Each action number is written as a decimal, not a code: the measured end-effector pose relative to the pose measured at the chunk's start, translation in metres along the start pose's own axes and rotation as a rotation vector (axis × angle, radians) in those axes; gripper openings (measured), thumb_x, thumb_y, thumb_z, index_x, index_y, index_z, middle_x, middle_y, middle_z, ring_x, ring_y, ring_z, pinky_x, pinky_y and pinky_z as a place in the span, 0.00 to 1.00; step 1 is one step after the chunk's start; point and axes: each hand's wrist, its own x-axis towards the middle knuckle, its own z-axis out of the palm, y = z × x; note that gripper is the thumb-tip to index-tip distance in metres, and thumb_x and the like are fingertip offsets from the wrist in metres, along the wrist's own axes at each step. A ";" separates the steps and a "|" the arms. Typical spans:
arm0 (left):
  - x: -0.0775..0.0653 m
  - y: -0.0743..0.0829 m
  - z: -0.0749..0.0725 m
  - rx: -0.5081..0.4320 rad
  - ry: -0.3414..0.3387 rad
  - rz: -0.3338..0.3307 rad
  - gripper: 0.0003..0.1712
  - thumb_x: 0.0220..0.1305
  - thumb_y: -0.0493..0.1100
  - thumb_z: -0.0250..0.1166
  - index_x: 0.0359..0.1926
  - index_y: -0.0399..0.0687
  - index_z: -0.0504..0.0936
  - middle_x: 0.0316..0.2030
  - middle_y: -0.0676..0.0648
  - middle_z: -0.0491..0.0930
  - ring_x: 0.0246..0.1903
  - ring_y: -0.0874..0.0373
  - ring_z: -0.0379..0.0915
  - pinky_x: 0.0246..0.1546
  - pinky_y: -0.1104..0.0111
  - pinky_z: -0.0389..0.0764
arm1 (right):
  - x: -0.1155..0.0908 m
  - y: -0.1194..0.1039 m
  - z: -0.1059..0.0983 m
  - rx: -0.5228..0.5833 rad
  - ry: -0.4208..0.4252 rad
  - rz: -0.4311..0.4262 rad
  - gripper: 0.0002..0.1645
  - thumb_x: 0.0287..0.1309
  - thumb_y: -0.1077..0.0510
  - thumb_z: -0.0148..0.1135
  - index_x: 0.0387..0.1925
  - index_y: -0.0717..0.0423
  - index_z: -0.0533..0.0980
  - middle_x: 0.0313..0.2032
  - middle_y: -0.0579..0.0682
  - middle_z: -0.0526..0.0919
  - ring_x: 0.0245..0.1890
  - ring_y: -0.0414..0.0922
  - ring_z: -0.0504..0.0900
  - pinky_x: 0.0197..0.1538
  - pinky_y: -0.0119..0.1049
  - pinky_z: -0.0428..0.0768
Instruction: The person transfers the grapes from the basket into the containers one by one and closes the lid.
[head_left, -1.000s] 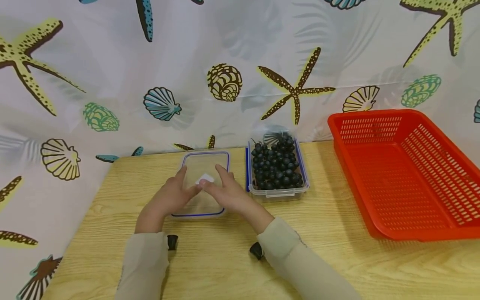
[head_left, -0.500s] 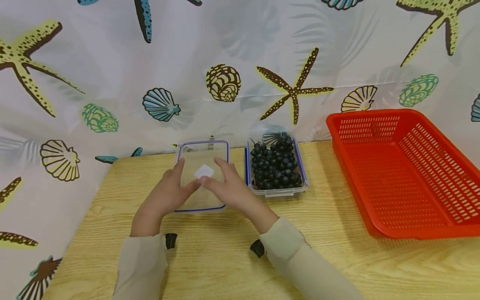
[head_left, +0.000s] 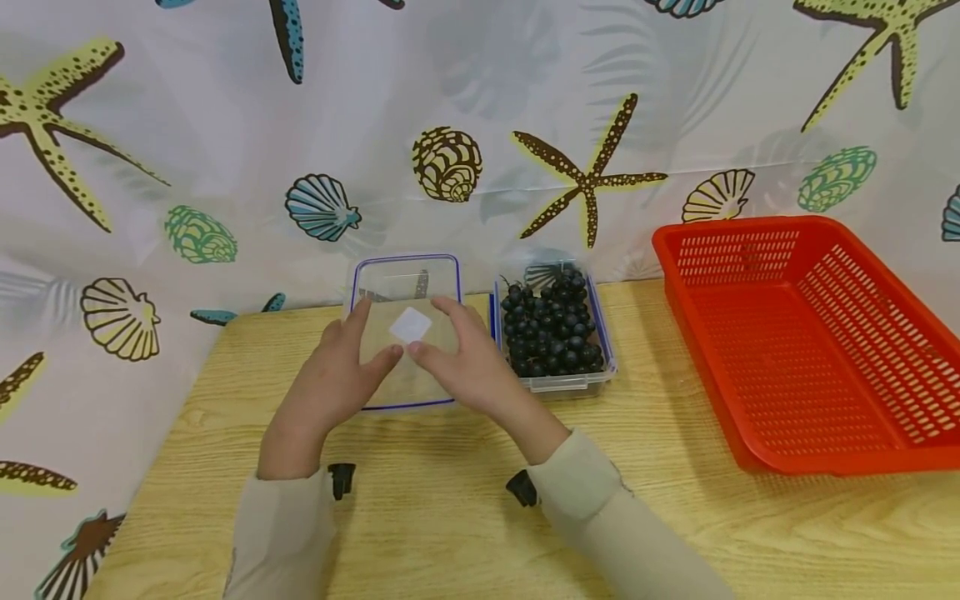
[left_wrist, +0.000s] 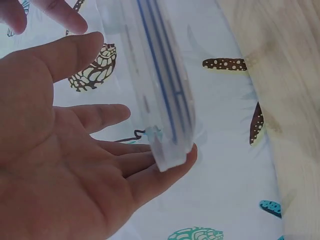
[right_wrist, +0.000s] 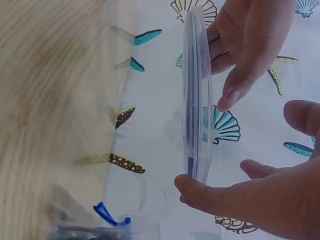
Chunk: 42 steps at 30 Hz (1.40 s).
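Note:
A clear, thin rectangular lid (head_left: 406,279) with a blue seal hangs tilted above the table, a white label (head_left: 410,325) near its middle. My left hand (head_left: 322,383) supports its left edge on extended fingers; in the left wrist view one lid corner rests against the fingertips (left_wrist: 186,159). Along the right edge, my right hand (head_left: 480,367) touches the lid with straight fingers, also seen in the right wrist view, where the lid (right_wrist: 196,100) stands edge-on. Both thumbs point inward over the near half, apart from the lid edge.
To the right of the lid stands a clear box (head_left: 558,385) with blue trim, filled with dark grapes (head_left: 555,325). A large red slotted basket (head_left: 787,375) is at the right. Behind the wooden table (head_left: 427,517) hangs a seashell-print cloth (head_left: 247,142).
The lid has risen and moved away from me in both hands, its far edge tipping up against the cloth. More of the white label shows. The grape box and basket have stayed put.

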 end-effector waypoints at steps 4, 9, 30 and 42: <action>-0.003 0.006 -0.003 -0.004 0.020 0.008 0.47 0.77 0.55 0.55 0.81 0.43 0.39 0.73 0.21 0.45 0.68 0.23 0.53 0.60 0.31 0.60 | -0.002 -0.004 -0.004 -0.032 0.029 -0.027 0.40 0.71 0.51 0.60 0.78 0.51 0.57 0.77 0.55 0.55 0.75 0.54 0.56 0.69 0.59 0.61; -0.005 0.012 -0.006 -0.022 0.054 0.030 0.47 0.77 0.54 0.56 0.82 0.46 0.40 0.75 0.25 0.45 0.70 0.26 0.51 0.63 0.32 0.58 | -0.007 -0.008 -0.010 -0.046 0.080 -0.072 0.39 0.70 0.52 0.59 0.78 0.49 0.59 0.77 0.55 0.52 0.75 0.55 0.54 0.69 0.61 0.61; -0.011 0.029 -0.004 -0.133 0.304 0.233 0.35 0.75 0.43 0.59 0.79 0.57 0.59 0.76 0.33 0.53 0.72 0.33 0.52 0.65 0.36 0.58 | -0.015 -0.020 -0.041 0.002 0.297 -0.199 0.33 0.66 0.58 0.59 0.72 0.52 0.68 0.71 0.51 0.62 0.73 0.47 0.57 0.70 0.56 0.59; -0.017 0.037 -0.006 -0.222 0.490 0.268 0.29 0.73 0.37 0.55 0.73 0.54 0.71 0.63 0.40 0.76 0.50 0.43 0.73 0.44 0.52 0.73 | -0.019 -0.022 -0.049 0.046 0.348 -0.278 0.33 0.65 0.57 0.58 0.71 0.54 0.68 0.71 0.53 0.62 0.73 0.46 0.57 0.71 0.56 0.56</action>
